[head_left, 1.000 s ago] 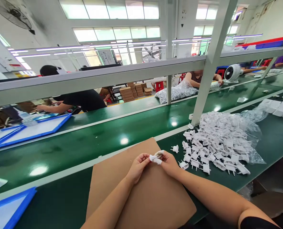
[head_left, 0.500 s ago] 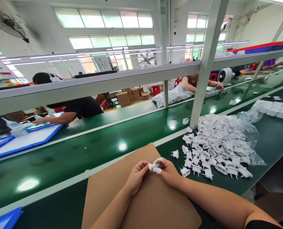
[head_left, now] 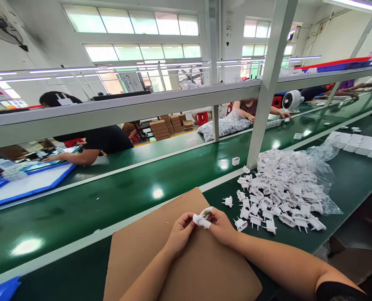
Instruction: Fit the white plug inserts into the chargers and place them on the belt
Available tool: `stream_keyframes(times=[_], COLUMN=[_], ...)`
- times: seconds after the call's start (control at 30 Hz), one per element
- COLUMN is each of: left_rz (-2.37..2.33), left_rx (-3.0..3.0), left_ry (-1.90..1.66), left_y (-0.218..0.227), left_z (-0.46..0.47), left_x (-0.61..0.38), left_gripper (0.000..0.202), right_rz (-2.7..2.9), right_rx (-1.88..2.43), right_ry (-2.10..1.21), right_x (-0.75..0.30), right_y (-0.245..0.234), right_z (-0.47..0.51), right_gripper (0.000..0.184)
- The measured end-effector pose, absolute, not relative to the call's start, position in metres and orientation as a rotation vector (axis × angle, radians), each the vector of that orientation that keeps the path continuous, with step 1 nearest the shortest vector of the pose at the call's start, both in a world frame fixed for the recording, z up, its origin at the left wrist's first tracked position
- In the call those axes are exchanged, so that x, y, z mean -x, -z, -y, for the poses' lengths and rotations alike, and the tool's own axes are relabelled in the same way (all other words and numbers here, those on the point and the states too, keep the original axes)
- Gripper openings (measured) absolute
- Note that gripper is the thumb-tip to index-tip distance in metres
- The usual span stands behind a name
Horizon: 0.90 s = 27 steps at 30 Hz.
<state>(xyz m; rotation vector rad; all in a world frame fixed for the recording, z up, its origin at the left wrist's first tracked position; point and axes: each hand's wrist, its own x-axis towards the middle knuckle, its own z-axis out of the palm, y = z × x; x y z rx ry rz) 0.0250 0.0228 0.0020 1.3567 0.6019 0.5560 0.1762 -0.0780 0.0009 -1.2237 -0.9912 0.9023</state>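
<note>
My left hand (head_left: 180, 232) and my right hand (head_left: 221, 225) meet above a brown cardboard sheet (head_left: 160, 259), and both pinch one small white plug part (head_left: 201, 220) between their fingertips. White wraps cover two fingertips of my right hand. To the right, a heap of several white plug parts (head_left: 283, 192) with metal pins spills out of a clear plastic bag (head_left: 320, 167) onto the green bench.
A green conveyor belt (head_left: 116, 188) runs across behind the cardboard. A grey frame post (head_left: 261, 108) stands beside the heap, under a grey shelf rail (head_left: 110, 110). White boxes (head_left: 358, 144) sit far right, blue trays (head_left: 29, 184) far left. Other people work across the line.
My hands stay together on the plug part with only slight finger movement. The view has shifted a little, so the bench sits lower and further left in frame.
</note>
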Motion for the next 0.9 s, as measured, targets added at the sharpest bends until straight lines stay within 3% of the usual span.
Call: stream_keyframes(times=[0.2, 0.27, 0.37, 0.43, 0.5, 0.63, 0.73, 0.9], left_rz=[-0.58, -0.589, -0.603, -0.603, -0.608, -0.629, -0.626, -0.666], left_rx=[-1.357, -1.327, -1.25, -1.201, -1.171, -1.154, -1.171, -1.145], left_ry=[-0.502, -0.488, -0.464, -0.457, -0.454, -0.443, -0.43, -0.398], left_y=[-0.004, -0.005, -0.005, -0.005, -0.004, -0.001, 0.002, 0.005], left_z=[-0.023, -0.025, -0.027, -0.029, -0.03, -0.031, -0.031, -0.032], left_x=[-0.021, -0.02, -0.021, -0.021, -0.021, -0.019, -0.019, -0.017], left_gripper=[0.052, 0.052, 0.053, 0.053, 0.052, 0.049, 0.046, 0.043], right_rz=[1.432, 1.469, 1.36, 1.198, 1.026, 0.931, 0.971, 0.988], right_rx=[1.467, 1.649, 1.928, 2.234, 2.49, 2.632, 2.667, 2.727], right_ry=[-0.973, -0.978, -1.058, -0.794, -0.418, -0.049, 0.067, 0.082], right_x=[-0.218, -0.264, -0.352, -0.411, -0.462, -0.529, -0.555, -0.582], right_y=[-0.059, -0.089, -0.123, -0.133, -0.135, -0.124, -0.106, -0.075], right_z=[0.113, 0.129, 0.143, 0.142, 0.133, 0.097, 0.063, 0.035], right_gripper=[0.044, 0.027, 0.039, 0.034, 0.025, 0.04, 0.046, 0.039])
